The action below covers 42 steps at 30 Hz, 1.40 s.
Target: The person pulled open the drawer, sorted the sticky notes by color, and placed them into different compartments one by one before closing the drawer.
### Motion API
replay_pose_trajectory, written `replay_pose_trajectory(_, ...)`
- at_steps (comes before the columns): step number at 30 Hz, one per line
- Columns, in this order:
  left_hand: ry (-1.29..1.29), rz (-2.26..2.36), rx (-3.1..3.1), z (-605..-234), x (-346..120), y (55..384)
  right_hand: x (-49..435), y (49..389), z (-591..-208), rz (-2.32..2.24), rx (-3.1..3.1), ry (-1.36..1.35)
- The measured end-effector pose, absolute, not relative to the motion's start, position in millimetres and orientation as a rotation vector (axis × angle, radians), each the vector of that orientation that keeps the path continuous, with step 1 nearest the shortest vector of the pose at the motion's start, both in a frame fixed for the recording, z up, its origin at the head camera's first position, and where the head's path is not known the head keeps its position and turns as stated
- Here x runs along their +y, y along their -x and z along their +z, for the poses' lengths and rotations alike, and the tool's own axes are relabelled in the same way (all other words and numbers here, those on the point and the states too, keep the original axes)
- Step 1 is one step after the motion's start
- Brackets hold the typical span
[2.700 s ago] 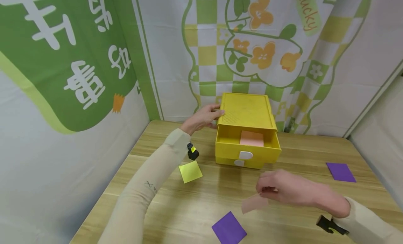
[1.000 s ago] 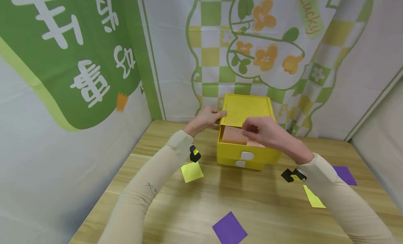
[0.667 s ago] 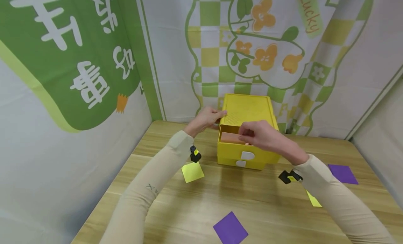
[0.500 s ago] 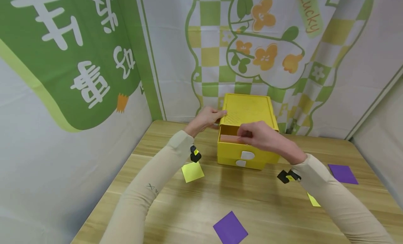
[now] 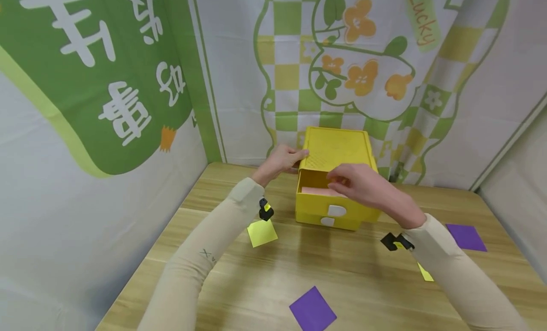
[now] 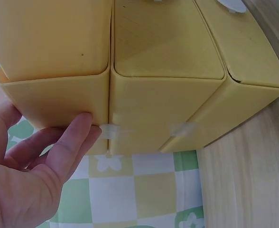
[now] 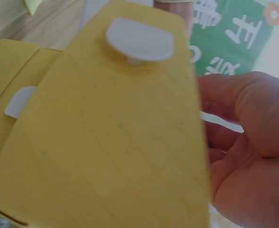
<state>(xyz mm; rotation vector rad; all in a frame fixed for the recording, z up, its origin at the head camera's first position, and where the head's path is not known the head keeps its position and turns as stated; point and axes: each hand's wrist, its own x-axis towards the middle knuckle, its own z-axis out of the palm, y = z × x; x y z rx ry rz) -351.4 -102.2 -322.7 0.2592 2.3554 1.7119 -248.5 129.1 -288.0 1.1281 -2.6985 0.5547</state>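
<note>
A yellow drawer box [image 5: 337, 148] stands on the table near the curtain, its upper drawer [image 5: 322, 205] pulled out. Against the box's left side is my left hand [image 5: 282, 161], thumb on the top edge; the left wrist view has its fingertips [image 6: 85, 121] touching the side. Over the drawer hangs my right hand [image 5: 359, 181], fingers bent and thumb apart from them, nothing seen between them. Low in the drawer, just under those fingers, lies a pink sticky note [image 5: 318, 191]. In the right wrist view the yellow drawer front [image 7: 106, 114] partly hides the right fingers.
A yellow note [image 5: 262, 233] lies left of the box, a purple note [image 5: 313, 308] in front, another purple note [image 5: 466, 237] at far right. Part of a second yellow note [image 5: 425, 273] shows beside the right sleeve. A printed curtain [image 5: 282, 74] hangs behind.
My right hand has carried a pink note from over the table into the drawer. The note has sunk lower, and the fingers have since moved slightly right, off it. The left hand stays on the box.
</note>
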Motion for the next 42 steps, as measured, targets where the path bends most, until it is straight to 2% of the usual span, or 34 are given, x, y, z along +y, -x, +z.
replay_pose_trajectory(12,-0.233,1.716,2.402,-329,-101,352,142,209,-309,0.379,-2.168,-1.288)
replay_pose_trajectory(22,-0.223,1.72,2.376,-328,-103,353,133,187,-335,0.15,-2.108,-1.18)
replay_pose_trajectory(31,-0.16,1.702,2.342,-327,-102,355,113,185,-374,0.056,-1.933,-1.009)
replay_pose_trajectory(42,-0.135,1.758,2.274,-328,-102,356,114,191,-387,-0.055,-2.007,-0.938)
